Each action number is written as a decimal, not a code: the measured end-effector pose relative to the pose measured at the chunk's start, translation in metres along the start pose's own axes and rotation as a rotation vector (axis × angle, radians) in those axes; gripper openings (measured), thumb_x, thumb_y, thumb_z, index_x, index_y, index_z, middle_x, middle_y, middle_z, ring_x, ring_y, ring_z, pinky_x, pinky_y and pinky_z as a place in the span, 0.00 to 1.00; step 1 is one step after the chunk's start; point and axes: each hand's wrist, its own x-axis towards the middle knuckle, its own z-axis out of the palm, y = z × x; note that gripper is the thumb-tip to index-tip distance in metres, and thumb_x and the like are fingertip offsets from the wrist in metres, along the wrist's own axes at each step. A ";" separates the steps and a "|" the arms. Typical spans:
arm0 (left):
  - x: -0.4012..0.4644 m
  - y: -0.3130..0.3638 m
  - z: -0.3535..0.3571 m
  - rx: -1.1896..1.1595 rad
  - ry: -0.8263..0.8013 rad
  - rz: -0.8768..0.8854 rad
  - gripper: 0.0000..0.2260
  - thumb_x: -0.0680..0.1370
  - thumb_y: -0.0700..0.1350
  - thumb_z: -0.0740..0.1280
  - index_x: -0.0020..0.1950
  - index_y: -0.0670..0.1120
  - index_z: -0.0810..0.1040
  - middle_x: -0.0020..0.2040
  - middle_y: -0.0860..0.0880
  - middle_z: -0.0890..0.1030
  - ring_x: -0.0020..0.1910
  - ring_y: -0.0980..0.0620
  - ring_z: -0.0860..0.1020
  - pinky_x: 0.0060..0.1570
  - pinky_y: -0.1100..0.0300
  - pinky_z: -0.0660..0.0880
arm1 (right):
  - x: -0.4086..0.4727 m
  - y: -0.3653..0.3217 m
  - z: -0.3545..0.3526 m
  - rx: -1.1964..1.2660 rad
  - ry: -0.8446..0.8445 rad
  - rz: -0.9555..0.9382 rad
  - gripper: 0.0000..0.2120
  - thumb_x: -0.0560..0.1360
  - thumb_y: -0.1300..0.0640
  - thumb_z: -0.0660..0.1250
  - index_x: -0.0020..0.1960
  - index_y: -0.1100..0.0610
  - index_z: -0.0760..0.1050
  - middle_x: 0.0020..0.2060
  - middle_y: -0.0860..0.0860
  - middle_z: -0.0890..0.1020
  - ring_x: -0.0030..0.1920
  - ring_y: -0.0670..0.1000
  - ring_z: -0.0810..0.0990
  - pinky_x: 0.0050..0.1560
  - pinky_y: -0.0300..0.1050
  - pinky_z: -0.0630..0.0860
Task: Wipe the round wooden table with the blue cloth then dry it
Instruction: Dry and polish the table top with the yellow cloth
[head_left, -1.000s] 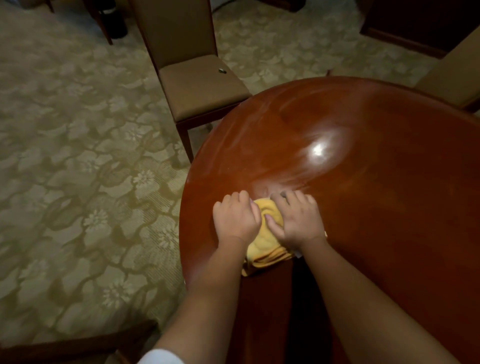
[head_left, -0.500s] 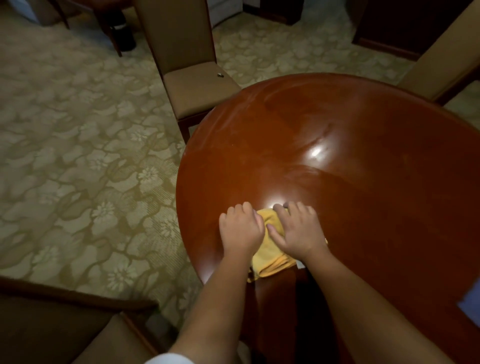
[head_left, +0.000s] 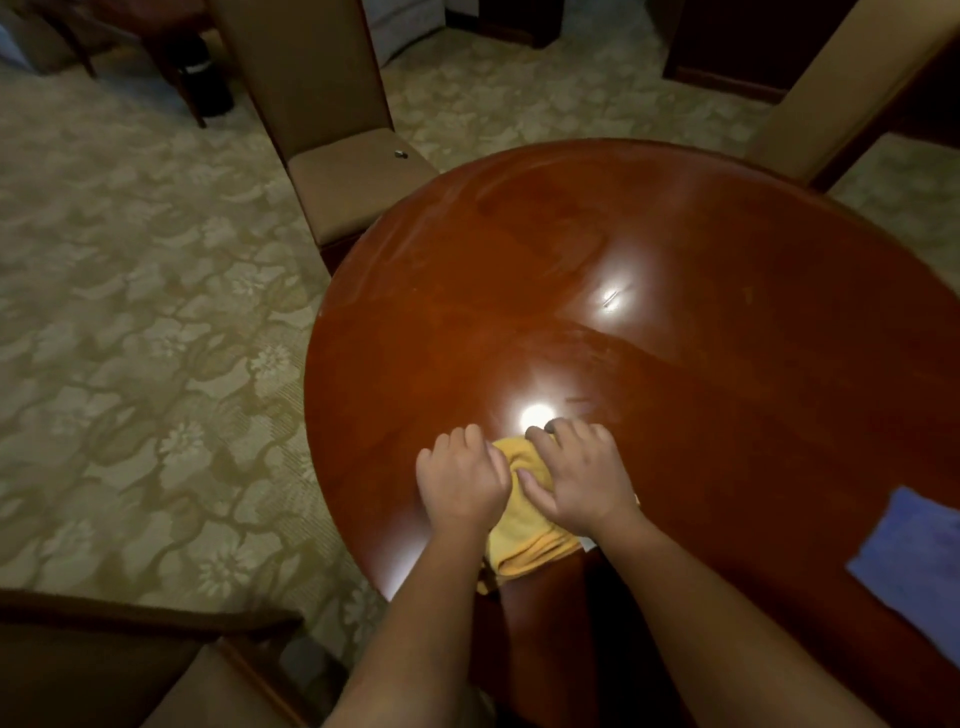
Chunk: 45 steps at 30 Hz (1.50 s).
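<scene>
Yellow cloth (head_left: 524, 540), blue cloth (head_left: 914, 561)

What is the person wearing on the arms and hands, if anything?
Both forearms are bare right down to the wrists. The left hand and right hand wear no gloves, and no watch, ring or bracelet is visible. No sleeve shows in this view.

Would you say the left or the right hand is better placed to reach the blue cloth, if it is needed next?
Probably the right hand: the blue cloth lies on its side of the table. Both hands, the left hand included, press the yellow cloth.
</scene>
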 end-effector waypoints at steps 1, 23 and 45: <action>0.007 0.002 0.004 -0.004 0.009 0.004 0.10 0.71 0.46 0.56 0.32 0.45 0.71 0.27 0.48 0.72 0.25 0.45 0.71 0.26 0.57 0.63 | 0.007 0.005 0.001 -0.001 0.010 0.003 0.21 0.73 0.42 0.58 0.54 0.56 0.76 0.42 0.53 0.77 0.42 0.56 0.76 0.42 0.50 0.71; 0.207 0.036 0.081 -0.094 -0.038 0.052 0.14 0.73 0.49 0.52 0.36 0.46 0.73 0.31 0.48 0.75 0.30 0.47 0.73 0.31 0.57 0.66 | 0.180 0.100 0.027 -0.123 0.174 0.143 0.22 0.71 0.43 0.58 0.52 0.58 0.78 0.40 0.55 0.78 0.39 0.58 0.77 0.39 0.49 0.70; -0.045 0.054 -0.003 -0.097 -0.066 0.150 0.10 0.73 0.47 0.56 0.34 0.46 0.71 0.29 0.48 0.72 0.28 0.46 0.71 0.28 0.56 0.65 | -0.080 0.025 -0.021 0.001 0.051 0.153 0.21 0.74 0.41 0.58 0.55 0.56 0.77 0.45 0.53 0.78 0.44 0.55 0.77 0.42 0.48 0.70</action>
